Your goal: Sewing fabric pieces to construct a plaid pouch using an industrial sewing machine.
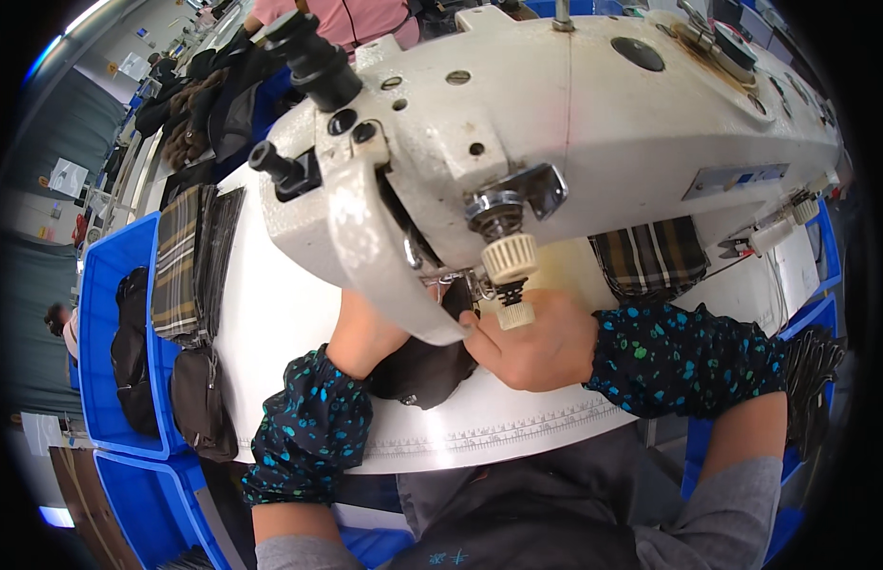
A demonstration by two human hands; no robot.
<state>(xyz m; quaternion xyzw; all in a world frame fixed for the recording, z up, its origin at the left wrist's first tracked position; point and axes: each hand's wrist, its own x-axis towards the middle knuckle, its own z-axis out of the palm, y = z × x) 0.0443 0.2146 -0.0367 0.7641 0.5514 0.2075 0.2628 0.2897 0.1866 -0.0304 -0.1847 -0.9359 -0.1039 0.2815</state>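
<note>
A large white sewing machine head (574,123) fills the upper middle of the view and hides the needle area. My left hand (365,334) reaches under the machine head, its fingers hidden, resting on a black fabric piece (424,372) on the white table (270,323). My right hand (531,342) lies on the same black piece just right of the presser area, thumb against the machine's lower edge below two cream thread knobs (510,258). Both forearms wear dark sleeve covers with blue-green dots.
A stack of plaid and dark fabric pieces (189,261) lies on the table's left. Blue bins (104,285) at the left hold black pieces. More plaid fabric (650,256) sits behind my right hand. A person in pink (351,19) is beyond the machine.
</note>
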